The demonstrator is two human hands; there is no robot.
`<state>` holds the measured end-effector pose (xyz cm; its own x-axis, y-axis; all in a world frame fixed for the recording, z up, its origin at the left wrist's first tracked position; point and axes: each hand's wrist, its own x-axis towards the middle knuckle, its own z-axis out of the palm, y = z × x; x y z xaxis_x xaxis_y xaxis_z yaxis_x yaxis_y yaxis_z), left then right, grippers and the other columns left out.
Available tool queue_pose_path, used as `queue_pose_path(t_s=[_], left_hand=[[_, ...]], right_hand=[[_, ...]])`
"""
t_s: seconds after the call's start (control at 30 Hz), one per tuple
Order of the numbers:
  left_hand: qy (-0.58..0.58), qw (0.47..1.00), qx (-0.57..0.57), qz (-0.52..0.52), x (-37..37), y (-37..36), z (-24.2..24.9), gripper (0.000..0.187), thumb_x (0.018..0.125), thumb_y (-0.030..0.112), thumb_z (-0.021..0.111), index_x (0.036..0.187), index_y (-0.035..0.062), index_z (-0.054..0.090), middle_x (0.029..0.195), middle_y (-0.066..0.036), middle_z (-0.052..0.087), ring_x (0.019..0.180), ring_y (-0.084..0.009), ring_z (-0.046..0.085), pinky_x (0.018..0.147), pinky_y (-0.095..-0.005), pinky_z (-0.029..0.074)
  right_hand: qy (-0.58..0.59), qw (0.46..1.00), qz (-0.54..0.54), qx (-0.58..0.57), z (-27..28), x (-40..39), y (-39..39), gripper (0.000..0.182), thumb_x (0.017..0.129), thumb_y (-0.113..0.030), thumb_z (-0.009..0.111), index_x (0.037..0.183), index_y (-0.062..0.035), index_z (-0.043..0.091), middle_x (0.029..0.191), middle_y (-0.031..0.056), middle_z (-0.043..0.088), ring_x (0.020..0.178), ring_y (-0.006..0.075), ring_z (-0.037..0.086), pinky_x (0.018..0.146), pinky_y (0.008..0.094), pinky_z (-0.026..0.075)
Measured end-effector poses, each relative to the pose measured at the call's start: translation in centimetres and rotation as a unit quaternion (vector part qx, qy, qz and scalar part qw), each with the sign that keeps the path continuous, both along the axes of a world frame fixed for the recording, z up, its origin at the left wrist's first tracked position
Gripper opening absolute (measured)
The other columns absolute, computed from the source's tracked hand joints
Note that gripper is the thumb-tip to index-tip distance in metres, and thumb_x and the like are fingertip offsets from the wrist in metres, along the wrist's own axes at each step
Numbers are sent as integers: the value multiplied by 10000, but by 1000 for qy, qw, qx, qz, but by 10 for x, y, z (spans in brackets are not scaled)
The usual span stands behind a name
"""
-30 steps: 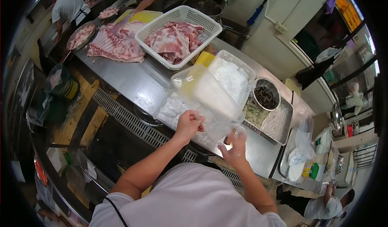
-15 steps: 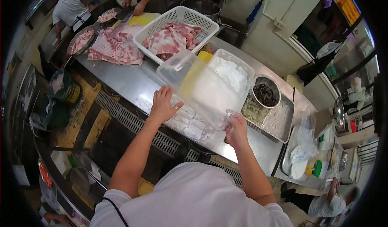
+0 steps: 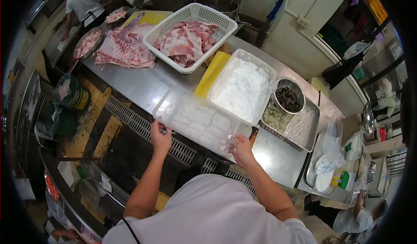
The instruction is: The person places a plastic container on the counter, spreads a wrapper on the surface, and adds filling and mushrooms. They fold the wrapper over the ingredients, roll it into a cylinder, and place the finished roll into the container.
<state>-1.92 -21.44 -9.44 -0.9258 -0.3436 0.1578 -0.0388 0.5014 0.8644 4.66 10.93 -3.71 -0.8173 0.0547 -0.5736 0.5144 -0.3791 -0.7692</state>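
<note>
A clear plastic lid (image 3: 195,111) lies over several white floury pieces at the near edge of the steel counter. My left hand (image 3: 161,136) grips its left front corner, fingers bent round the edge. At the right front corner my right hand (image 3: 239,147) holds the lid too, with white powder on its fingers. Just behind the lid stands a tub of white powder (image 3: 243,87), partly on a yellow board (image 3: 213,73).
A white basket of meat (image 3: 150,39), a slab of ribs (image 3: 124,48) and metal plates of meat sit further left. On the right are a metal tray (image 3: 309,133) and a bowl of dark pieces (image 3: 289,97). Other people work at the far left and lower right.
The lid has come down and toward me, off the powder tub and over the white pieces. My left hand, open before, has closed on its left corner. The far person's hands have moved.
</note>
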Motion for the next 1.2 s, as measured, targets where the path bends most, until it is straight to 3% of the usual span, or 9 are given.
queue_pose_path(t_s=[0.3, 0.4, 0.5, 0.53, 0.63, 0.67, 0.8, 0.9, 1.2], left_hand=[[-21, 991, 55, -123, -16, -6, 6, 166, 985, 35, 769, 1133, -39, 786, 950, -88, 766, 818, -164, 694, 794, -323, 566], [-35, 961, 246, -124, -25, -17, -14, 225, 1045, 76, 727, 1243, -28, 755, 1041, -75, 753, 874, -148, 697, 822, -300, 572], [-88, 923, 375, 18, -45, -33, -24, 315, 1110, 179, 672, 1356, -17, 666, 1127, -53, 733, 946, -143, 684, 829, -268, 545], [-128, 919, 373, 13, -53, -37, -14, 429, 1148, 265, 625, 1479, -6, 607, 1329, -100, 717, 1079, -172, 706, 885, -282, 552], [-170, 943, 238, -159, -73, -33, -10, 499, 1137, 266, 649, 1556, 5, 573, 1402, -134, 709, 1145, -198, 712, 907, -304, 561], [-134, 963, 146, -184, -77, -26, -11, 478, 1095, 246, 704, 1510, 17, 645, 1301, -163, 765, 1041, -203, 743, 842, -337, 579], [-146, 976, -54, -152, -75, -6, 29, 337, 1028, 197, 747, 1320, 32, 778, 1081, -193, 811, 902, -257, 767, 808, -388, 591], [-130, 975, -110, -146, -71, 0, 32, 309, 1009, 196, 743, 1271, 42, 798, 1040, -212, 805, 913, -333, 771, 860, -442, 596], [-90, 982, -99, -131, -77, -6, 11, 296, 1031, 162, 684, 1290, 63, 788, 1093, -228, 781, 990, -411, 746, 896, -480, 581]], right_hand=[[-52, 998, -35, -2, 5, 15, -8, 246, 1149, -104, 500, 1341, -10, 621, 1075, 143, 772, 847, 251, 782, 684, 363, 639], [-22, 999, -46, 6, -1, 19, -2, 197, 1138, -93, 519, 1258, 3, 643, 1018, 161, 786, 813, 254, 788, 625, 362, 638], [-25, 997, -40, 60, -16, 28, 9, 197, 1136, -91, 521, 1257, 4, 644, 994, 159, 779, 813, 247, 785, 616, 350, 632], [-30, 996, -24, 81, -18, 30, 14, 196, 1134, -95, 528, 1253, 9, 644, 984, 155, 776, 811, 242, 782, 615, 350, 632], [-39, 988, 15, 150, -21, 30, 22, 202, 1116, -125, 580, 1227, 29, 648, 952, 152, 769, 795, 243, 769, 637, 358, 621], [-40, 983, 21, 176, -20, 28, 22, 217, 1100, -146, 620, 1209, 39, 654, 939, 157, 769, 782, 255, 761, 659, 368, 611], [-17, 902, 62, 426, -20, 28, 20, 306, 1012, -210, 768, 1118, 61, 675, 898, 196, 762, 767, 299, 749, 715, 423, 599], [9, 870, -3, 493, -15, 31, 16, 335, 968, -211, 813, 1122, 68, 710, 890, 229, 761, 807, 327, 760, 763, 460, 599], [-20, 976, -20, 217, -36, 28, 13, 229, 1021, -122, 753, 1044, 97, 692, 816, 131, 727, 602, 199, 717, 536, 334, 579]])
